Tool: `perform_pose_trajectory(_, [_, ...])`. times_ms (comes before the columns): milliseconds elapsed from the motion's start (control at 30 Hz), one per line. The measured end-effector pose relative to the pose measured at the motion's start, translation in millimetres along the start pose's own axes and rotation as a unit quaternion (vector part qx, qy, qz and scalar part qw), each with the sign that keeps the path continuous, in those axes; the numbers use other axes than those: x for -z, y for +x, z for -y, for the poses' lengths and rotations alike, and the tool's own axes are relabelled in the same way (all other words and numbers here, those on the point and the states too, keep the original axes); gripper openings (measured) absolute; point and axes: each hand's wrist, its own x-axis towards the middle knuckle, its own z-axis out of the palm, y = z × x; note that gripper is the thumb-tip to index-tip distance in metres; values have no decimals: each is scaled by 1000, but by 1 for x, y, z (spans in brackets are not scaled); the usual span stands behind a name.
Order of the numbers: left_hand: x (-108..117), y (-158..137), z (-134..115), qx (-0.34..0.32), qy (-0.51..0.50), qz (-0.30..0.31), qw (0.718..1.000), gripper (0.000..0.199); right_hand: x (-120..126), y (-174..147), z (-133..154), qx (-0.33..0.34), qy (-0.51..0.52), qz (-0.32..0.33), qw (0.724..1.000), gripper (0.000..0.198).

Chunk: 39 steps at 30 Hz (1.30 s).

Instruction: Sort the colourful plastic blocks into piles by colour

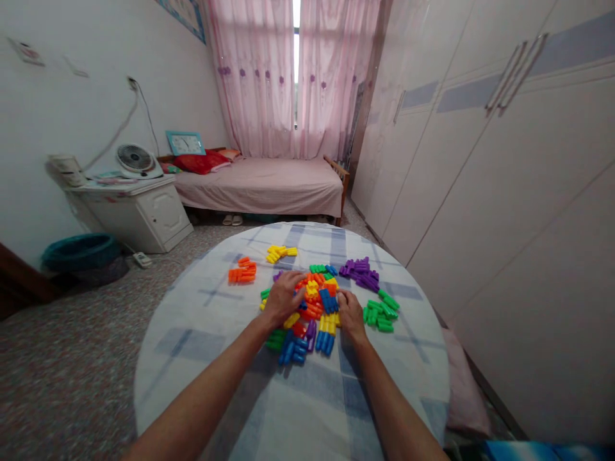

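A mixed pile of plastic building blocks [314, 312] in orange, yellow, blue, green, red and purple lies in the middle of the round table. My left hand [284, 299] rests over its left side, thumb and fingers apart, with nothing visibly held. At the right side of the pile is my right hand [351, 312], its fingers curled beside the blue blocks [328, 300]; what they hold, if anything, is hidden. Sorted heaps lie around: orange blocks [243, 272], yellow blocks [280, 253], purple blocks [361, 273] and green blocks [382, 312].
A checked cloth covers the round table [192, 358]. Beyond it stands a bed [273, 186] with a pink sheet. To the left are a white cabinet [161, 218] with a fan [137, 160] and a bin [81, 253]. A tall wardrobe [504, 224] lines the right side.
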Motion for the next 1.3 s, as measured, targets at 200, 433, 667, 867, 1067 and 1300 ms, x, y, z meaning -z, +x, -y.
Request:
perform_pose_trajectory(200, [-38, 10, -56, -63, 75, 138, 985, 47, 23, -18, -10, 36, -25, 11, 999, 35])
perform_pose_trajectory(433, [-53, 11, -51, -9, 121, 156, 980, 21, 23, -27, -7, 77, -44, 49, 995, 31])
perform_pose_trajectory(667, [-56, 7, -42, -32, 118, 153, 981, 27, 24, -23, -7, 65, -52, 67, 994, 30])
perform_pose_trajectory(867, [-53, 11, -37, -5, 71, 126, 990, 23, 24, -24, -6, 71, -53, 56, 994, 30])
perform_pose_trajectory(1067, [2, -3, -11, 122, -129, -47, 983, 24, 25, -24, -5, 66, -66, 62, 994, 31])
perform_pose_trajectory(1300, [65, -63, 76, 333, -158, -139, 919, 29, 23, -24, -3, 55, -84, 60, 993, 32])
